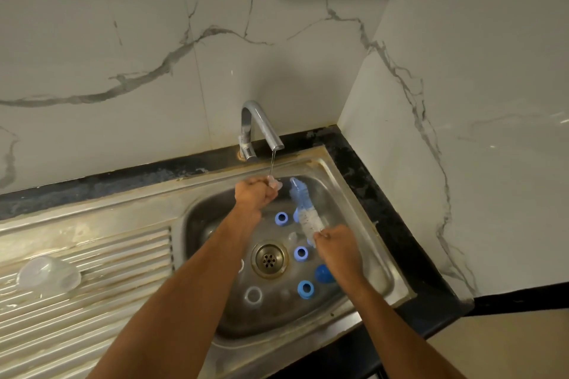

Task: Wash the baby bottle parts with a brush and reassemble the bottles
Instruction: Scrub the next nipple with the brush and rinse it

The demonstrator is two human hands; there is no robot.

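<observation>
A: Hand status?
B: Left hand pinches a clear teat under the tap stream. Right hand grips the bottle brush, bristles angled toward the tap.
A: Other parts?
B: Blue collars lie around the sink drain.

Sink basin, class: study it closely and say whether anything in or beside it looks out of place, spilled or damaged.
Nothing looks damaged. Three blue rings and a clear ring lie scattered around the drain, which fits washing in progress. One clear cap lies tipped on its side on the draining board, apart from the rest.
</observation>
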